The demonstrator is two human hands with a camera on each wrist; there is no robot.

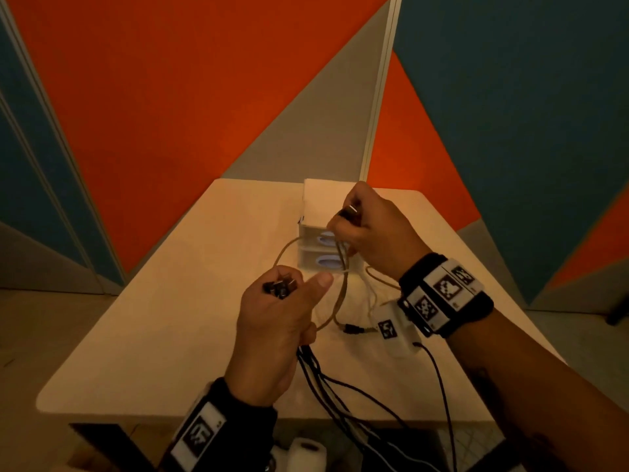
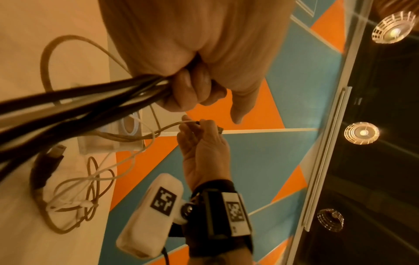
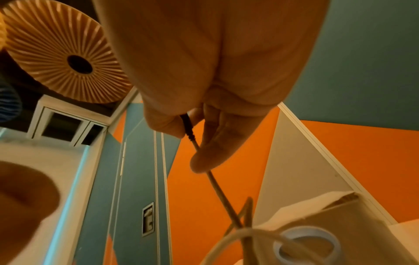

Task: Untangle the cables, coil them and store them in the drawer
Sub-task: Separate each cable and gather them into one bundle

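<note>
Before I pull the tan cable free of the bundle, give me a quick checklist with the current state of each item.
1. Right hand has the tan cable by its plug end: ok, pinched at the connector.
2. Left hand holds the black cables: ok, gripped in the fist, plugs sticking out on top.
3. Tan cable free of the black bundle: not ok, its loop runs into the left fist.
4. White cable separated: not ok, it lies tangled with a tan one on the table.
5. Drawer unit open to receive coils: not ok, both drawers look closed.
</note>
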